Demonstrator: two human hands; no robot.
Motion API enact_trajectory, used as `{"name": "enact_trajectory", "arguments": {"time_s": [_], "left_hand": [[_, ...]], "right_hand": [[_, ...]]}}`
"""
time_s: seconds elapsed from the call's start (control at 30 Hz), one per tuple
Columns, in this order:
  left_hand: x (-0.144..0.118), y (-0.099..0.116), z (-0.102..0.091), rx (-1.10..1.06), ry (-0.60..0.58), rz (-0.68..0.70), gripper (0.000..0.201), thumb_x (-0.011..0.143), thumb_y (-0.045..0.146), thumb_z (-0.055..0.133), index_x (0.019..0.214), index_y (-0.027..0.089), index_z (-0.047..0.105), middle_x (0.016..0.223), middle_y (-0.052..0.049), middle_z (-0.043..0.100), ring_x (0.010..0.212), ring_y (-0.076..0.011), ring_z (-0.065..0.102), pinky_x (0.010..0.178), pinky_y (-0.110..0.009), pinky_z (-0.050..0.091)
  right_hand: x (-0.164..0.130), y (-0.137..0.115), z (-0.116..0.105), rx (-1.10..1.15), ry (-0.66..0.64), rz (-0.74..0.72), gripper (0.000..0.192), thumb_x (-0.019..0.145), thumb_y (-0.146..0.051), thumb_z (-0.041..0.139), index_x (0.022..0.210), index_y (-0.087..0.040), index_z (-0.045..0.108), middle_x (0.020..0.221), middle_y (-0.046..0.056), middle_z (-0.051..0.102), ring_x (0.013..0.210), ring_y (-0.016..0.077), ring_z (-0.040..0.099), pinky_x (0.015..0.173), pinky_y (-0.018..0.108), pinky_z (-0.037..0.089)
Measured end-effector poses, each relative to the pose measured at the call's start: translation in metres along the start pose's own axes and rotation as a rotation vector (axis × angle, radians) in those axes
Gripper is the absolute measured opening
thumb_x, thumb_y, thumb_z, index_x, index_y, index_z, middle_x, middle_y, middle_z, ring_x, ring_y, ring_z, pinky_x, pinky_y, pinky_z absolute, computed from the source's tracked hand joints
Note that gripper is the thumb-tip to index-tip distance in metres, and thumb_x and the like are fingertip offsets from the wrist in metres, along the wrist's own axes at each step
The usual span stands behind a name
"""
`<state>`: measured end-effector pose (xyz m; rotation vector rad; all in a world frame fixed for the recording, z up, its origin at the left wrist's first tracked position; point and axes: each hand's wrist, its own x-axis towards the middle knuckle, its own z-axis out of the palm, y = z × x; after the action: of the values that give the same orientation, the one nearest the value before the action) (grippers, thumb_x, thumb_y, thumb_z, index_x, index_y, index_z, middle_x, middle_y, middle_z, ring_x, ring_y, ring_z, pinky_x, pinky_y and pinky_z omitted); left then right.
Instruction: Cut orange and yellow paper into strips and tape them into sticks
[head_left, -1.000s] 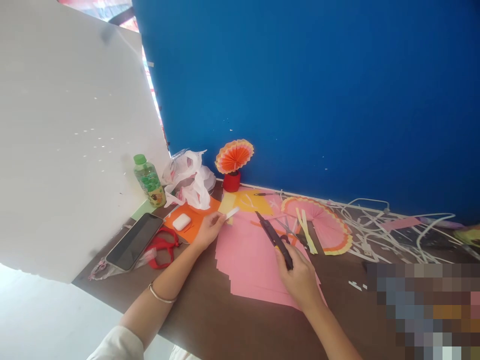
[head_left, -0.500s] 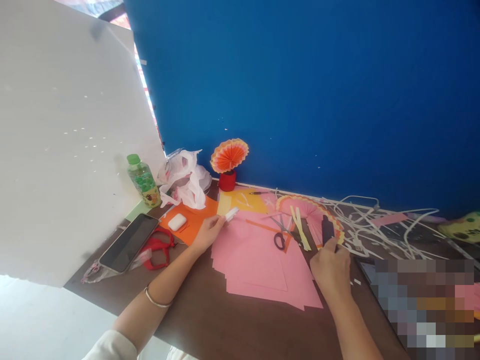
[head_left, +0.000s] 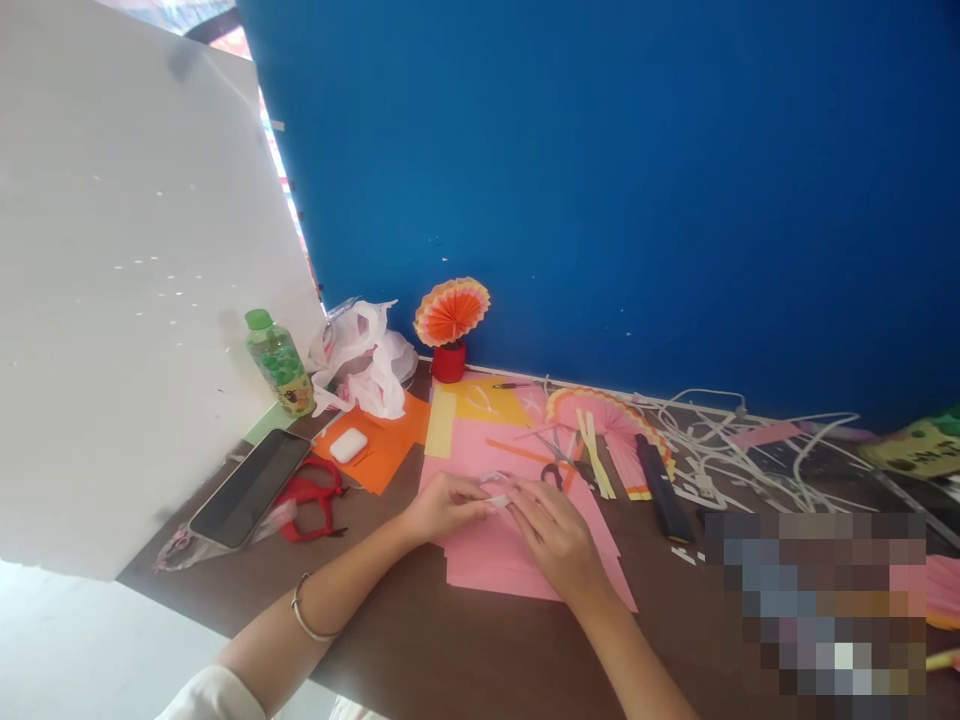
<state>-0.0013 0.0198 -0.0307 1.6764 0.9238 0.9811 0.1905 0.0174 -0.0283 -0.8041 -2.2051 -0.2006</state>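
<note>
Two hands meet over the stack of pink paper sheets [head_left: 525,560] near the table's middle. The left hand [head_left: 442,505] and right hand [head_left: 551,530] both pinch a small white strip [head_left: 498,488], fingers curled. A black utility knife [head_left: 664,487] lies released to the right.

bottle [head_left: 276,362] label illegible, green sign [head_left: 916,450] lettering blurred, nothing readable

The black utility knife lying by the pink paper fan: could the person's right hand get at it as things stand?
Probably yes. The black utility knife lies uncovered on the brown table, just right of the right hand, which is busy on a small white piece.
</note>
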Motion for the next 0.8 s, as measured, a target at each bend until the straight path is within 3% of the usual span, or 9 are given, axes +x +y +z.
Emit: {"name": "enact_trajectory", "arguments": {"time_s": [0.07,0.17,0.37,0.5,0.63,0.8], "left_hand": [[-0.001,0.005,0.000,0.013,-0.011,0.047,0.031,0.076,0.036,0.058,0.096,0.015,0.067,0.096,-0.008,0.067,0.095,-0.0224,0.059,0.086,-0.031,0.044],[-0.001,0.010,-0.005,0.092,0.001,0.099,0.035,0.076,0.032,0.059,0.108,0.018,0.061,0.107,-0.009,0.063,0.098,-0.0209,0.057,0.089,-0.033,0.042],[-0.002,0.004,-0.004,0.118,-0.070,0.104,0.024,0.076,0.027,0.060,0.098,0.019,0.064,0.105,-0.009,0.063,0.101,-0.0197,0.056,0.092,-0.033,0.041],[-0.003,0.005,0.004,0.109,-0.148,0.109,0.022,0.074,0.030,0.062,0.092,0.018,0.065,0.101,-0.008,0.064,0.095,-0.0190,0.058,0.088,-0.031,0.043],[-0.004,0.008,0.005,0.144,-0.128,0.100,0.022,0.080,0.032,0.053,0.090,0.017,0.065,0.090,-0.007,0.066,0.084,-0.0167,0.059,0.079,-0.027,0.045],[-0.004,0.007,0.003,0.209,-0.048,0.142,0.026,0.083,0.033,0.048,0.093,0.015,0.064,0.085,-0.008,0.064,0.079,-0.0161,0.057,0.075,-0.026,0.044]], "right_hand": [[-0.004,0.002,0.001,0.034,-0.010,0.029,0.032,0.084,-0.011,0.047,0.115,-0.017,0.053,0.103,0.010,0.063,0.100,0.0197,0.057,0.088,0.034,0.047],[-0.010,0.013,0.003,0.021,0.073,0.202,0.026,0.086,-0.016,0.044,0.108,-0.018,0.057,0.100,0.008,0.065,0.095,0.0206,0.061,0.086,0.036,0.050],[-0.014,0.022,0.009,0.157,0.148,0.608,0.023,0.082,-0.024,0.047,0.096,-0.017,0.064,0.091,0.009,0.069,0.082,0.0227,0.065,0.072,0.037,0.054],[-0.014,0.018,0.012,0.214,0.127,0.730,0.025,0.080,-0.028,0.050,0.092,-0.014,0.066,0.084,0.011,0.070,0.074,0.0237,0.067,0.064,0.034,0.055],[-0.008,0.011,0.009,0.189,0.108,0.656,0.026,0.080,-0.027,0.051,0.098,-0.014,0.063,0.082,0.010,0.069,0.068,0.0211,0.065,0.060,0.032,0.054],[-0.002,0.002,-0.001,0.093,0.200,0.246,0.020,0.078,-0.015,0.055,0.098,-0.018,0.061,0.093,0.010,0.065,0.087,0.0206,0.061,0.080,0.038,0.050]]}}
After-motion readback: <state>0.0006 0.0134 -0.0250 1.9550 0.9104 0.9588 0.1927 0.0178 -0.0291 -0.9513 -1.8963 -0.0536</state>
